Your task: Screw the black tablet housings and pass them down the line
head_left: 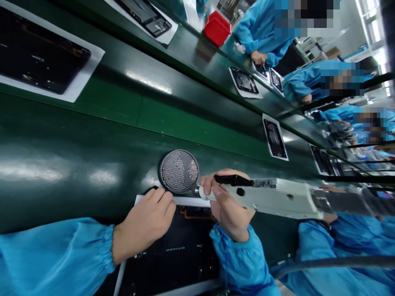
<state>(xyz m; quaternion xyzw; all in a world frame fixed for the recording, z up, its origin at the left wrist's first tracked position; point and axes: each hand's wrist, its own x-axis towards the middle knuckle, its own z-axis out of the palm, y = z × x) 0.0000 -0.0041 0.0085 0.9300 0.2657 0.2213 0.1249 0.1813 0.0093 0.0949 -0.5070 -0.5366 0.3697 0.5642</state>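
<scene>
Right hand [230,207] has its fingers and thumb wrapped around the front of a long, off-white plastic electric screwdriver [277,197] with a black lever. The tool lies nearly level above the near side of a glossy dark green desk [92,176], its metal nose close by the lower right rim of a round grey metal dish with a perforated top [179,170]. Whether nose and rim touch cannot be told.

Left hand [145,222] rests with fingers curled at the upper left corner of a flat black tablet-like device with an orange ribbon cable [179,250]; what, if anything, is pinched beneath those fingers is hidden. The device lies between the 2 forearms, with a white border showing around it.

The screwdriver looks rigid and moderately heavy, likely tail-heavy, so a grip around the body by the lever seems sound. The device is probably stiff but fragile, slick on its dark face, and best held by its outer edges, clear of the thin cable.

Dark print and a circular mark sit beside the lever, too small to read. 1 pale line of characters crosses the device, also illegible. No brand can be made out.
</scene>
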